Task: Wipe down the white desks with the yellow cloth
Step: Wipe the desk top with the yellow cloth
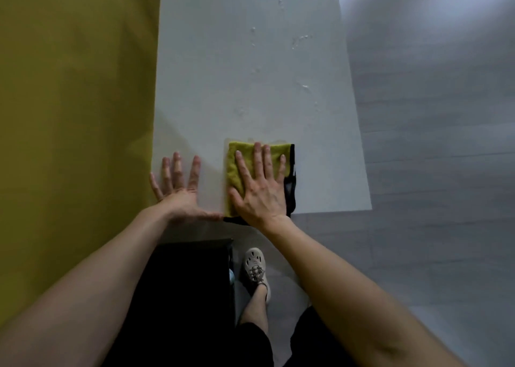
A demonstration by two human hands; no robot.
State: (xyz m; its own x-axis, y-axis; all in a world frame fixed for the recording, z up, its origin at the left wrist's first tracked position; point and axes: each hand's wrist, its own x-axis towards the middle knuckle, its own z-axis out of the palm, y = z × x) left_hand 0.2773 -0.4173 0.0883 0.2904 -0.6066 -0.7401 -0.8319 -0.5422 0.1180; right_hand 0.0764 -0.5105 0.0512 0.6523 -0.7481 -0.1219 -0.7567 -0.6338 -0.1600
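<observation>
A white desk (250,88) runs away from me, narrow and long. Near its front edge lies a folded yellow cloth (237,169) with a black border. My right hand (260,188) presses flat on the cloth with straight, spread fingers. My left hand (179,191) rests flat on the bare desk just left of the cloth, fingers spread, thumb near the desk's front edge. Small wet droplets (301,40) dot the desk surface farther away.
A mustard-yellow partition (75,102) stands along the desk's left side. Grey floor (432,143) lies to the right. A black box-like object (189,277) sits under the desk's front, beside my foot in a beige shoe (255,269).
</observation>
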